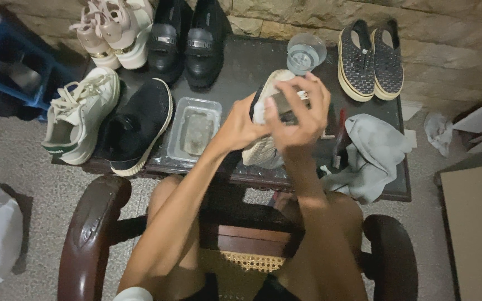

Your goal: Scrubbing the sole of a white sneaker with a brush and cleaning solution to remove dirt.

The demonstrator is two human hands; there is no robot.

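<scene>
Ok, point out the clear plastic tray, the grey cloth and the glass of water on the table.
clear plastic tray (195, 132): head view, on its wet floor.
grey cloth (376, 153): head view, on the middle of the crumpled fabric.
glass of water (305, 53): head view, on its open top.

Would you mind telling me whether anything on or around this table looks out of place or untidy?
A crumpled grey cloth hangs over the table's front right edge, and crumpled white paper lies on the floor beside it. The shoes stand in orderly pairs.
</scene>
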